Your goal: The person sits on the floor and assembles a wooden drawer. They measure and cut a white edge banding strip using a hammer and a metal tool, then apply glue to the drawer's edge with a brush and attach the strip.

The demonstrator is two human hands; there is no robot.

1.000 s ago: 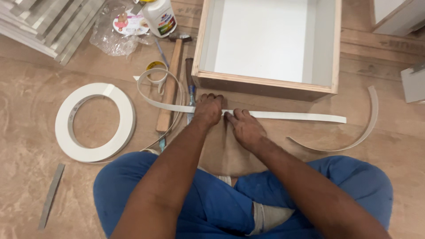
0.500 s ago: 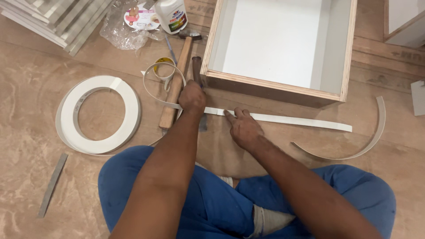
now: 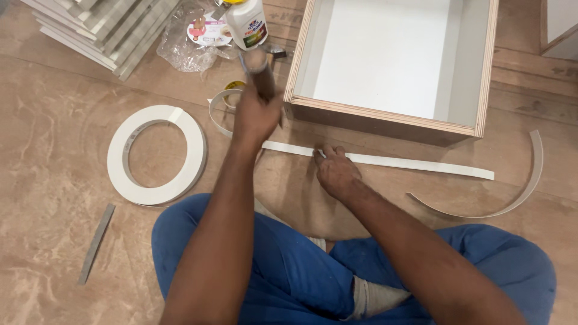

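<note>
I sit cross-legged on the floor. My left hand [image 3: 256, 115] grips the wooden handle of a hammer [image 3: 260, 71], which is lifted off the floor and blurred. My right hand [image 3: 335, 171] rests on a long white edge-band strip [image 3: 415, 164] and pins it to the floor with its fingertips. Something small and pale shows between the fingers, too small to identify. The strip lies along the front of an open plywood drawer box [image 3: 385, 118] with a white inside.
A white roll of edge banding [image 3: 158, 154] lies at my left, with a grey metal file [image 3: 95, 244] nearer me. A glue bottle [image 3: 247, 24], plastic bag [image 3: 189, 42] and stacked grey panels [image 3: 102, 30] are beyond. A curved offcut [image 3: 525, 188] lies right.
My left hand left the strip, reached to the hammer lying on the floor, took its handle and lifted it. My right hand stayed on the strip.
</note>
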